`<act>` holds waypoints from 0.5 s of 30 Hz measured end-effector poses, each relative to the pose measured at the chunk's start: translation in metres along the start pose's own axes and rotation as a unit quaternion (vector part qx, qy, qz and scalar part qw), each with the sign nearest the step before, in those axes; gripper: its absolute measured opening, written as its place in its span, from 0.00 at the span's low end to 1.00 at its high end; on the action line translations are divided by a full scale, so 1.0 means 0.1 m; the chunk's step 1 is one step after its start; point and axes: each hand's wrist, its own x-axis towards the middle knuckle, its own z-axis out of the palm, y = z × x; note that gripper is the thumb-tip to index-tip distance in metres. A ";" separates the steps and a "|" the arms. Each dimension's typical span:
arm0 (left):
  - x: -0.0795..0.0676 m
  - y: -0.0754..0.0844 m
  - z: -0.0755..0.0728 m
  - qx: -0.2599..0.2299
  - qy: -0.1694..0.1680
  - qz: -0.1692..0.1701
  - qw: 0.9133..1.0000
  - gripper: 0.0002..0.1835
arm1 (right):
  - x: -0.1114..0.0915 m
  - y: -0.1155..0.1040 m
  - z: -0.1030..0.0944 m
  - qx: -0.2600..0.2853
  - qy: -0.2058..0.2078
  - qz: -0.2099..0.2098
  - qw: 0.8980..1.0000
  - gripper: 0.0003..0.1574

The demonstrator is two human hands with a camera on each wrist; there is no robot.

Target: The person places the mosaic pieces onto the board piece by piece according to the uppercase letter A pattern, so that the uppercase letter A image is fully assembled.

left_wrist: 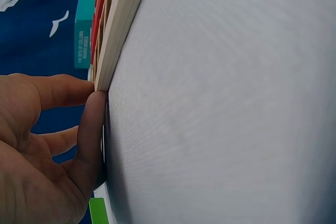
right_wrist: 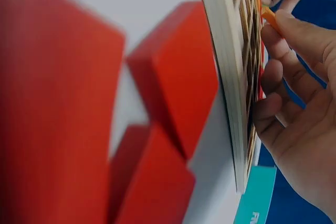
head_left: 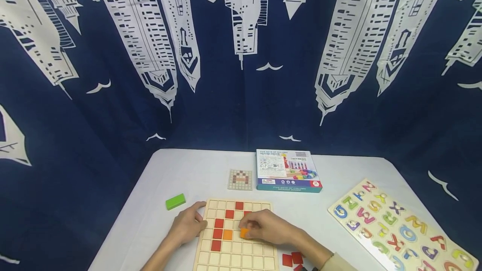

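- my right hand (head_left: 269, 227) pinches an orange tile (head_left: 244, 233) between thumb and fingertips, down at the surface of the grid board (head_left: 235, 260); in the right wrist view that tile sits tilted, so i judge it not yet seated.
- my left hand (head_left: 188, 224) rests its thumb and a finger against the board's edge near the far left corner, not wrapped round it; it seems to steady the board.
- done, as far as i can see: six red tiles (head_left: 219, 223) lie on the board, three in a near-straight column on the left, two stepping up to the top row, one partly covered by my right hand.
- one laid orange tile (head_left: 227, 235) sits just right of that column, with a bare cell between it and the one i hold.
- i read the pattern card (head_left: 240, 180), beyond the board, as my guide; its squares are too small to count.
- left to do, i judge: this orange tile, more of the middle band, and the right side, where cells look bare or hidden.
- loose red tiles (head_left: 287, 260) lie on the table just beside the board's right edge.
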 end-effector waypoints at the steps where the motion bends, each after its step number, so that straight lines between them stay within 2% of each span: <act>1: 0.00 0.00 0.00 0.001 0.001 0.000 1.000 0.35 | 0.02 0.00 0.02 -0.007 0.001 -0.003 1.000 0.12; 8: 0.00 0.01 0.00 0.005 0.004 0.001 1.000 0.35 | 0.12 -0.02 0.09 -0.075 0.011 -0.013 0.997 0.13; 15: 0.01 0.00 0.01 0.005 0.003 -0.002 1.000 0.35 | 0.16 -0.04 0.10 -0.103 0.011 -0.004 0.995 0.12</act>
